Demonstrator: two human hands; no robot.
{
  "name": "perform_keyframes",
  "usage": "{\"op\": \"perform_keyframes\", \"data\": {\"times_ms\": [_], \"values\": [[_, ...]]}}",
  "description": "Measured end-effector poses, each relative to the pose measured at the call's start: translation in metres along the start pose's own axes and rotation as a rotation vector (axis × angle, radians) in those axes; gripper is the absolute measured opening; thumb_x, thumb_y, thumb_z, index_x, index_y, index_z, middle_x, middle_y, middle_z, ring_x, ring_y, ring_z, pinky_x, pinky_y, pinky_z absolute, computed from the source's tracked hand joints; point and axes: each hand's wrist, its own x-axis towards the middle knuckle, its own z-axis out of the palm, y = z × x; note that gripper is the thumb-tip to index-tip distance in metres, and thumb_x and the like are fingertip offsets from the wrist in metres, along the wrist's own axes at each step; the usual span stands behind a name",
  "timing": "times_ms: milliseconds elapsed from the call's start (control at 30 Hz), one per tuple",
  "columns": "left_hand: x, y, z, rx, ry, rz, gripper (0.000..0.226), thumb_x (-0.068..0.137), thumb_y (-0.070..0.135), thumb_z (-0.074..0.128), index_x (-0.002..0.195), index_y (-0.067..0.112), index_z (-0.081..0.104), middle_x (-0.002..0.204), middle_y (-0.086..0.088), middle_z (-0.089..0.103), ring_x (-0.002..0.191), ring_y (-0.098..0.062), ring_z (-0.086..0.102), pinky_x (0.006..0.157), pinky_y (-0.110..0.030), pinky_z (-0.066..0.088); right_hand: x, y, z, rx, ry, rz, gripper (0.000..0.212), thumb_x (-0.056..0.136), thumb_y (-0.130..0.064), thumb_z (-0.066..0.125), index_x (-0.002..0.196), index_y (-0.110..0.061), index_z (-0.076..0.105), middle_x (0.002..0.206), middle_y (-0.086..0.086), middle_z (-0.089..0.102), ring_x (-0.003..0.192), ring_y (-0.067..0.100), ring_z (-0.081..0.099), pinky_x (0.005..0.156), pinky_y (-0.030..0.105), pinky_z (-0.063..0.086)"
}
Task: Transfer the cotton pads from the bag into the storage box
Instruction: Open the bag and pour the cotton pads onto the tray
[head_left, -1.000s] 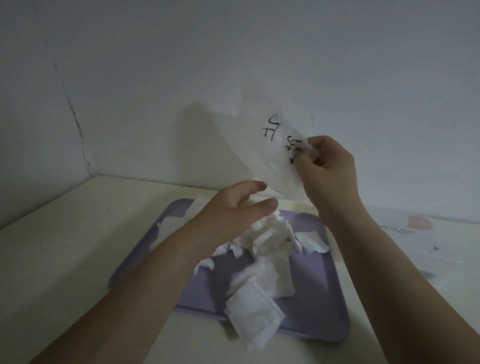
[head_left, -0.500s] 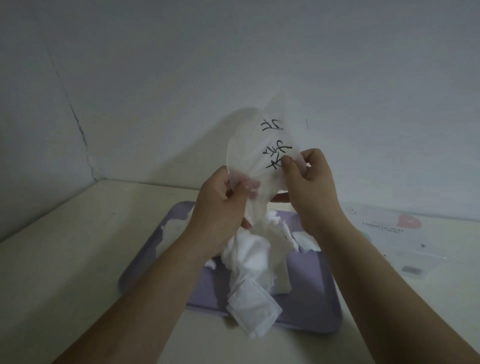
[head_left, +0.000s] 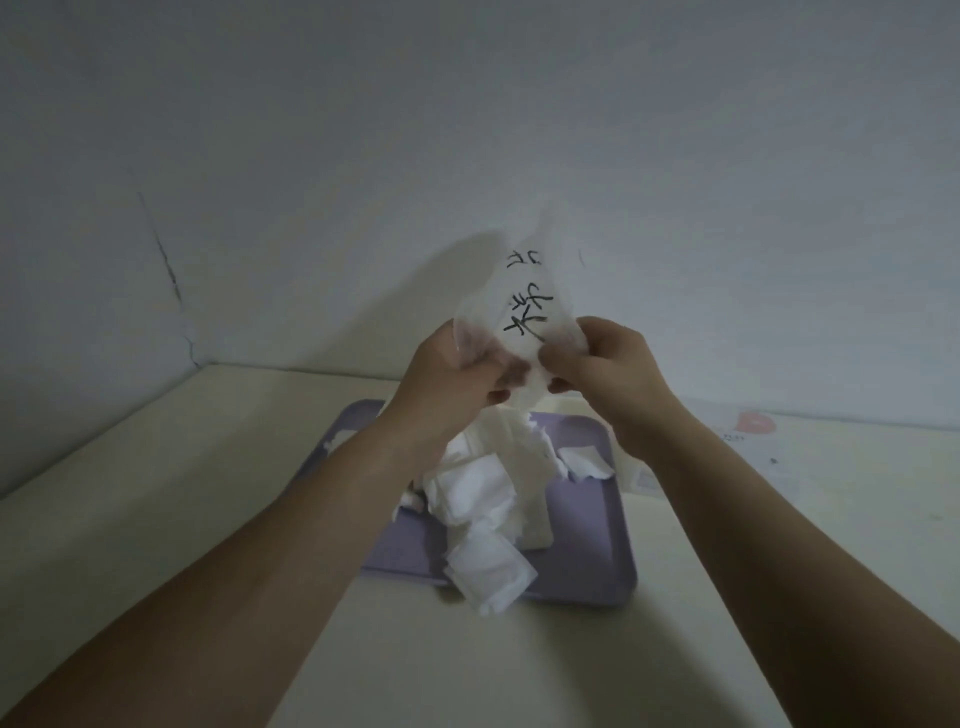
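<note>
Table (head_left: 156, 519): cream top, carries all.
Tray (head_left: 597, 561): purple, placed below to catch what falls.
Cotton pads (head_left: 483, 483): heaped on it, one over the near rim.
Bag (head_left: 524, 312): mouth down above the heap; perhaps almost empty.
Hands: left hand (head_left: 441, 379) and right hand (head_left: 608, 364) both pinch its lower edge, spreading it.

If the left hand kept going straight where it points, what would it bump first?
The left hand grips the bag; beyond that, probably the right hand, though depth is unclear.
</note>
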Motion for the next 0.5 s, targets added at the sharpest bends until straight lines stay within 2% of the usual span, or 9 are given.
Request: {"op": "perform_keyframes", "data": {"times_ms": [67,133,167,200,267,333,400,433,500], "values": [[-0.004,0.006,-0.006,0.08,0.001,0.024,0.013,0.086,0.0,0.067,0.097,0.002,0.061,0.089,-0.014,0.078,0.093,-0.03,0.078,0.087,-0.044,0.064,-0.004,0.003,-0.004,-0.073,-0.017,-0.018,0.006,0.092,-0.009,0.075,0.093,-0.003,0.075,0.084,0.015,0.076,0.069,0.016,0.069,0.063,0.029,0.059],[-0.009,0.01,-0.016,0.163,0.033,0.062,0.015,0.089,-0.006,0.056,0.092,0.009,0.057,0.071,-0.001,0.073,0.073,-0.02,0.074,0.07,-0.04,0.063,-0.006,0.006,-0.003,-0.157,-0.007,-0.031,0.012,0.092,-0.014,0.078,0.087,-0.003,0.074,0.075,0.009,0.073,0.058,0.01,0.065,0.057,0.024,0.054],[-0.011,0.012,-0.024,0.2,0.065,0.077,0.018,0.089,-0.007,0.052,0.089,0.01,0.055,0.065,0.003,0.071,0.068,-0.02,0.072,0.064,-0.036,0.059,-0.006,0.007,0.001,-0.202,0.014,-0.033,0.015,0.092,-0.016,0.078,0.084,-0.004,0.073,0.071,0.008,0.071,0.054,0.011,0.064,0.055,0.025,0.052],[-0.011,0.012,-0.032,0.227,0.097,0.082,0.019,0.089,-0.006,0.05,0.088,0.012,0.053,0.064,0.004,0.069,0.071,-0.026,0.073,0.066,-0.035,0.054,-0.004,0.008,0.006,-0.244,0.052,-0.031,0.014,0.092,-0.018,0.077,0.084,-0.007,0.073,0.07,0.008,0.071,0.054,0.013,0.063,0.056,0.027,0.052],[-0.009,0.01,-0.049,0.269,0.159,0.074,0.017,0.094,0.002,0.048,0.092,0.018,0.054,0.071,0.002,0.073,0.08,-0.039,0.073,0.069,-0.038,0.052,-0.002,0.008,0.016,-0.306,0.14,-0.015,0.006,0.093,-0.019,0.074,0.093,-0.013,0.075,0.073,0.004,0.073,0.057,0.017,0.064,0.06,0.026,0.051],[-0.008,0.007,-0.066,0.316,0.235,0.069,0.018,0.098,0.012,0.045,0.1,0.025,0.057,0.088,-0.007,0.078,0.07,-0.029,0.068,0.068,-0.038,0.053,-0.003,0.005,0.031,-0.306,0.177,-0.001,0.012,0.096,-0.017,0.068,0.106,-0.015,0.074,0.076,-0.003,0.07,0.06,0.014,0.064,0.059,0.023,0.046],[-0.009,0.006,-0.077,0.377,0.317,0.09,0.022,0.101,0.016,0.044,0.115,0.023,0.061,0.107,-0.01,0.075,0.085,-0.02,0.07,0.077,-0.037,0.059,-0.005,0.001,0.048,-0.286,0.142,0.005,0.018,0.097,-0.019,0.065,0.115,-0.017,0.07,0.078,-0.006,0.068,0.064,0.012,0.063,0.06,0.023,0.044],[-0.012,0.007,-0.084,0.415,0.363,0.108,0.024,0.103,0.016,0.044,0.12,0.021,0.061,0.111,-0.007,0.073,0.092,-0.019,0.069,0.077,-0.031,0.059,-0.008,-0.003,0.06,-0.273,0.099,0.001,0.021,0.097,-0.021,0.065,0.117,-0.016,0.07,0.08,-0.005,0.068,0.065,0.013,0.062,0.061,0.024,0.045],[-0.016,0.007,-0.091,0.455,0.445,0.121,0.023,0.107,0.016,0.043,0.121,0.019,0.061,0.107,-0.001,0.067,0.091,-0.016,0.065,0.063,-0.017,0.05,-0.014,-0.012,0.081,-0.253,-0.007,-0.022,0.021,0.098,-0.023,0.064,0.117,-0.015,0.071,0.086,-0.004,0.071,0.066,0.012,0.063,0.064,0.025,0.048]]}}
